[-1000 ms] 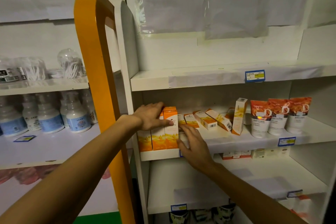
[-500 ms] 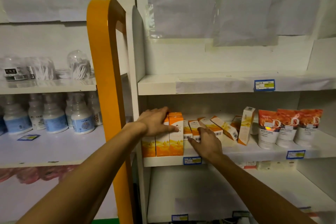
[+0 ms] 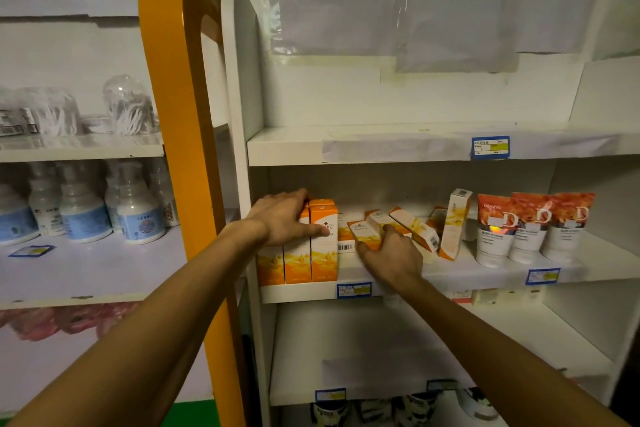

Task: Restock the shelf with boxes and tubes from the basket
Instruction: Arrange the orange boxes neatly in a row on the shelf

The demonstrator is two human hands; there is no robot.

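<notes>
Orange box (image 3: pixel 364 235) newly under right hand (image 3: pixel 393 258)

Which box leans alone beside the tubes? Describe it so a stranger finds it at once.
Find the white middle shelf carrying three orange tubes at its right end. Just left of them stands a tall, slim white-and-orange box, tilted to the right. Unlike the upright orange boxes at far left and the toppled ones between, it is on end but leaning.

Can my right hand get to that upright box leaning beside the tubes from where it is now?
Probably yes. The right hand rests on the tipped boxes just left of the upright box, and the shelf in front is open.
</notes>
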